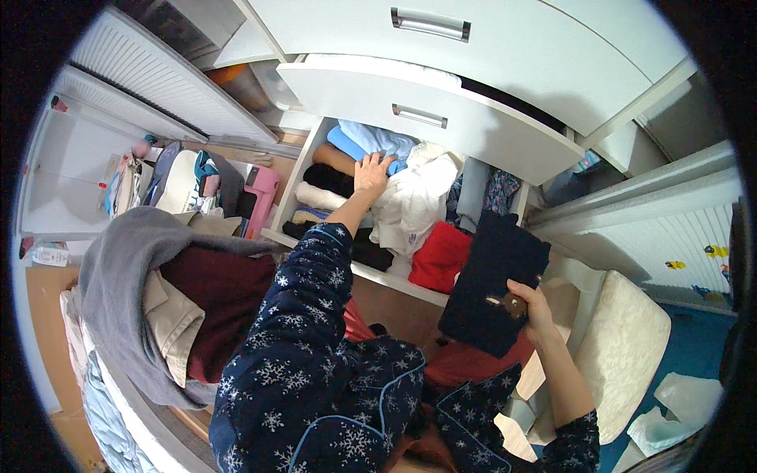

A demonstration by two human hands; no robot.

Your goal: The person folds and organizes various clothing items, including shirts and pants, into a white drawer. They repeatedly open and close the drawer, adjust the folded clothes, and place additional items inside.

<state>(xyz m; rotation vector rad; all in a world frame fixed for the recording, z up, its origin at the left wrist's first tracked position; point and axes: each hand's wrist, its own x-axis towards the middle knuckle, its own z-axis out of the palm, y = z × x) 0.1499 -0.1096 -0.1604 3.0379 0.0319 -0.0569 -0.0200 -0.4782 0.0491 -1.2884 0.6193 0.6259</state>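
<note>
My left hand (pixel 374 175) reaches into a pulled-out drawer (pixel 307 151), fingers spread and pressing on blue folded clothes (pixel 349 142) near the drawer's back left. A crumpled white garment (pixel 414 201) lies just right of that hand. In my right hand (pixel 535 310) is a folded dark knit garment (pixel 488 284) with a brown animal motif, its thumb on top. This garment hangs over the drawer's front right corner and hides part of it. Beside it in the drawer sits a red folded garment (pixel 440 257). Rolled dark and light clothes (pixel 322 195) line the left side.
Above, another drawer (pixel 355 88) stands partly pulled out, overhanging the lower one. At left, a grey blanket (pixel 127 266) and a maroon garment (pixel 219 307) are piled near a pink case (pixel 261 195). To the right are a cream cushion (pixel 621 355) and a ribbed door panel (pixel 668 236).
</note>
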